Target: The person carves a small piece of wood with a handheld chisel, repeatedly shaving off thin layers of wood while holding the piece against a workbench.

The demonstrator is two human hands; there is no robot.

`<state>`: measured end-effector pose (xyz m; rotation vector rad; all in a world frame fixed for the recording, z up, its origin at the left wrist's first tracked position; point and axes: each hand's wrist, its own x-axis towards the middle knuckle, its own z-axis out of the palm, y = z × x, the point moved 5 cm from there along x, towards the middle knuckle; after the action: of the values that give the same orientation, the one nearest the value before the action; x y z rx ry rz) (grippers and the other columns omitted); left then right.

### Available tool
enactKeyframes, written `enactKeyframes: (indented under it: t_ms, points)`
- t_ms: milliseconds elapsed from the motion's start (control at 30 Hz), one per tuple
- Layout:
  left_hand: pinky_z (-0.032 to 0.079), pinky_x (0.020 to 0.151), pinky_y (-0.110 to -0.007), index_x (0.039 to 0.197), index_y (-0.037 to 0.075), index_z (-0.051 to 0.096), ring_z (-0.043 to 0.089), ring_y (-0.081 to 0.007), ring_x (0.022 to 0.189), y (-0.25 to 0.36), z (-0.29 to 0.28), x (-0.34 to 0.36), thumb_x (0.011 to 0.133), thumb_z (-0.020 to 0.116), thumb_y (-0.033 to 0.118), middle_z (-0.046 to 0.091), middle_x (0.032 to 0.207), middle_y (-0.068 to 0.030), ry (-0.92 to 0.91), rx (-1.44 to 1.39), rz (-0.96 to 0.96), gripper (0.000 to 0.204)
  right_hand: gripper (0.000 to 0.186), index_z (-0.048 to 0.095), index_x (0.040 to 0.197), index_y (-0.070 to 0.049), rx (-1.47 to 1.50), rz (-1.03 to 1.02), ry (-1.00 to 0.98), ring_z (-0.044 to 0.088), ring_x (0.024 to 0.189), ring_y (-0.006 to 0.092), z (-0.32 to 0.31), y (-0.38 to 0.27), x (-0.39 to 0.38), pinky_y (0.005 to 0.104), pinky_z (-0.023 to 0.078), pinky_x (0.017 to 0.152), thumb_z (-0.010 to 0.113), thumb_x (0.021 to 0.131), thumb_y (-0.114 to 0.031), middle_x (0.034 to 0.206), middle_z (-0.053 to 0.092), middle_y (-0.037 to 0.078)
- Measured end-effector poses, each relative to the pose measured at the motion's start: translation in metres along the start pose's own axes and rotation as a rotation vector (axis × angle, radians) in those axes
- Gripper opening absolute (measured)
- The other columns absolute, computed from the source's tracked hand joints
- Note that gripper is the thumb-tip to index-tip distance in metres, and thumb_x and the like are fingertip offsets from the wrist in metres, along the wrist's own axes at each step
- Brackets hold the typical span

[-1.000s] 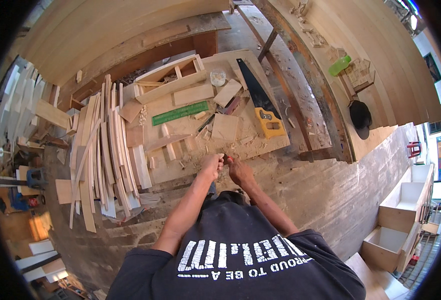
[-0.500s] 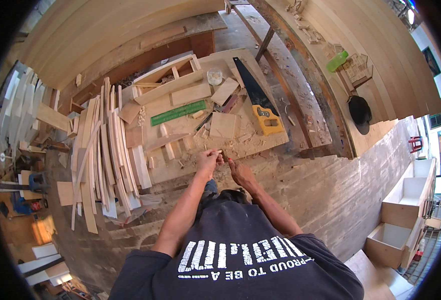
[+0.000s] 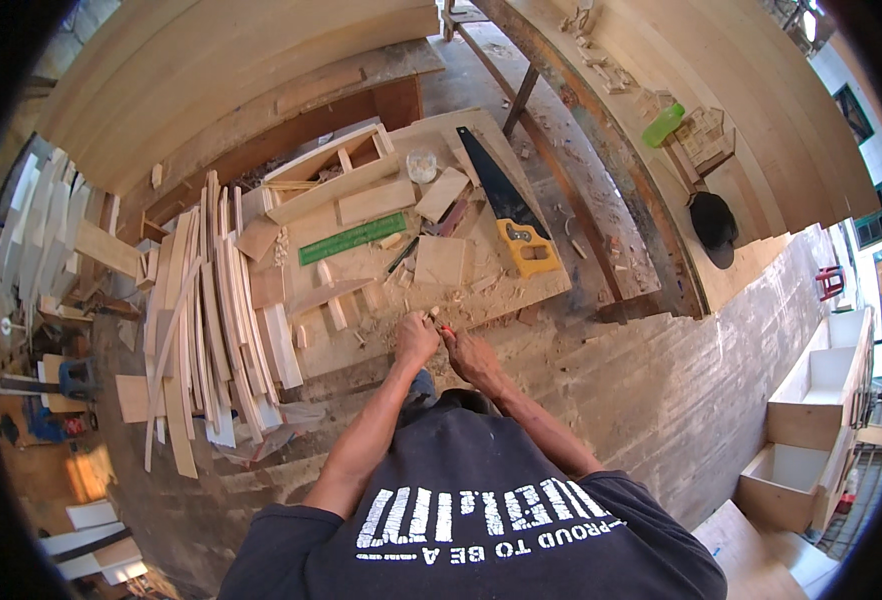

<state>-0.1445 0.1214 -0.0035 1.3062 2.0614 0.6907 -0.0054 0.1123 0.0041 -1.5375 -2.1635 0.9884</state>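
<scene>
Just off the near edge of a low plywood work board (image 3: 521,285), my two hands meet in front of my body. My left hand (image 3: 417,340) is closed on a small piece of wood (image 3: 434,314), whose pale end pokes out past the fingers. Close beside it, my right hand (image 3: 474,360) is closed round a small red-ended tool (image 3: 448,330); the fist hides most of it, so its kind does not show. Wood shavings (image 3: 451,299) lie on the board just beyond both hands.
On the board lie a yellow-handled saw (image 3: 528,245), a green ruler (image 3: 353,238), a glass jar (image 3: 421,166), wood blocks (image 3: 441,261) and a divided wooden frame (image 3: 333,178). Long wood strips (image 3: 223,300) are piled at left. A bench at right holds a green bottle (image 3: 664,125) and black cap (image 3: 713,230).
My right hand has come nearer to the left one and back toward my body. My left hand has also drawn slightly back, still closed on the wood piece.
</scene>
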Motion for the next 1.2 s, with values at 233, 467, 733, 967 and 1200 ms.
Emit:
enactKeyframes:
  t_ms: [233, 467, 733, 967, 1200]
  points:
    - [0.049, 0.068, -0.050, 0.085, -0.004, 0.064, 0.063, -0.0446, 0.081, 0.003, 0.001, 0.002, 0.086, 0.057, 0.018, 0.062, 0.080, -0.0287, -0.060, 0.032, 0.019, 0.023, 0.061, 0.062, 0.075, 0.007, -0.012, 0.081, -0.100, 0.062, 0.076, 0.0480, -0.005, 0.002, 0.004, 0.0555, 0.048, 0.069, 0.035, 0.102, -0.041, 0.078, 0.062, 0.032]
    - [0.049, 0.066, -0.049, 0.082, -0.003, 0.064, 0.064, -0.0438, 0.079, -0.009, 0.012, 0.007, 0.084, 0.057, 0.015, 0.063, 0.080, -0.0275, -0.003, 0.066, 0.093, 0.020, 0.061, 0.065, 0.079, 0.006, -0.075, 0.158, -0.152, 0.063, 0.078, 0.0483, -0.011, -0.008, 0.004, 0.0550, 0.049, 0.070, 0.035, 0.102, -0.041, 0.079, 0.064, 0.031]
    - [0.048, 0.066, -0.050, 0.084, -0.003, 0.064, 0.063, -0.0441, 0.081, -0.009, 0.014, 0.006, 0.086, 0.057, 0.016, 0.062, 0.080, -0.0273, -0.083, 0.073, 0.076, 0.021, 0.055, 0.064, 0.088, 0.005, -0.091, 0.228, -0.151, 0.063, 0.082, 0.0477, -0.013, -0.017, 0.014, 0.0540, 0.049, 0.072, 0.035, 0.102, -0.039, 0.086, 0.064, 0.031]
    - [0.050, 0.065, -0.050, 0.080, -0.003, 0.065, 0.064, -0.0445, 0.079, -0.010, 0.015, 0.005, 0.085, 0.059, 0.013, 0.064, 0.078, -0.0264, -0.031, 0.089, 0.091, 0.018, 0.050, 0.061, 0.092, 0.005, 0.060, 0.135, -0.066, 0.060, 0.084, 0.0505, -0.003, 0.013, 0.014, 0.0567, 0.045, 0.075, 0.036, 0.102, -0.038, 0.088, 0.063, 0.032]
    - [0.048, 0.063, -0.051, 0.073, -0.004, 0.062, 0.063, -0.0443, 0.076, -0.002, 0.005, 0.005, 0.084, 0.060, 0.013, 0.061, 0.076, -0.0279, -0.089, 0.061, 0.036, 0.020, 0.053, 0.060, 0.087, 0.005, -0.047, 0.177, -0.096, 0.060, 0.081, 0.0509, -0.006, 0.000, 0.004, 0.0569, 0.045, 0.072, 0.038, 0.101, -0.040, 0.082, 0.062, 0.033]
